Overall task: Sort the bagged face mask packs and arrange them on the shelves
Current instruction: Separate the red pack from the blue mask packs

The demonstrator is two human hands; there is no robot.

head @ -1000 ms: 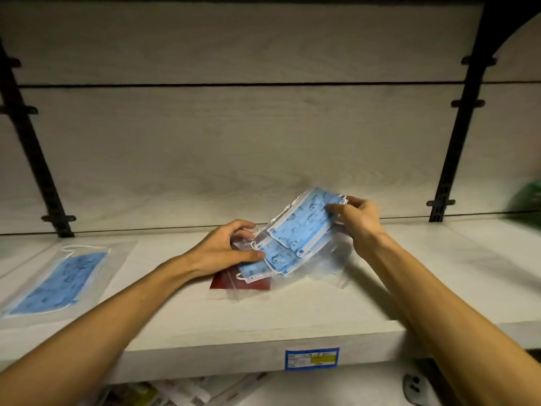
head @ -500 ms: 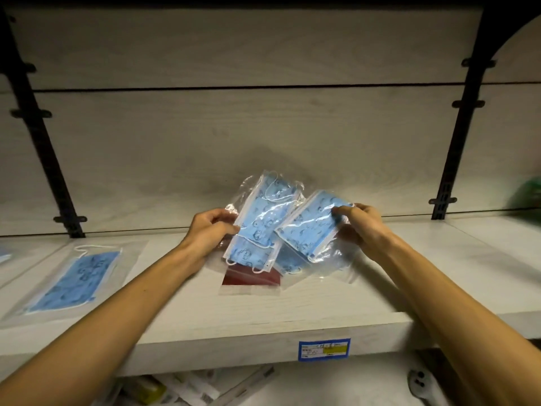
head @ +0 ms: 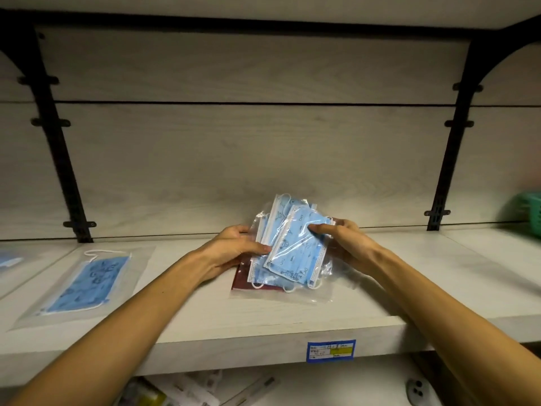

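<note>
Both hands are clamping the fanned blue mask packs (head: 292, 247) mid-shelf, left hand (head: 234, 247) pinching at nine o'clock, right hand (head: 342, 244) at three, packs' long axes tilting toward one o'clock above a red pack (head: 243, 281).

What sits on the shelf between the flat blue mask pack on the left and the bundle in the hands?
Head view: only the left forearm crosses over bare shelf there.
</note>
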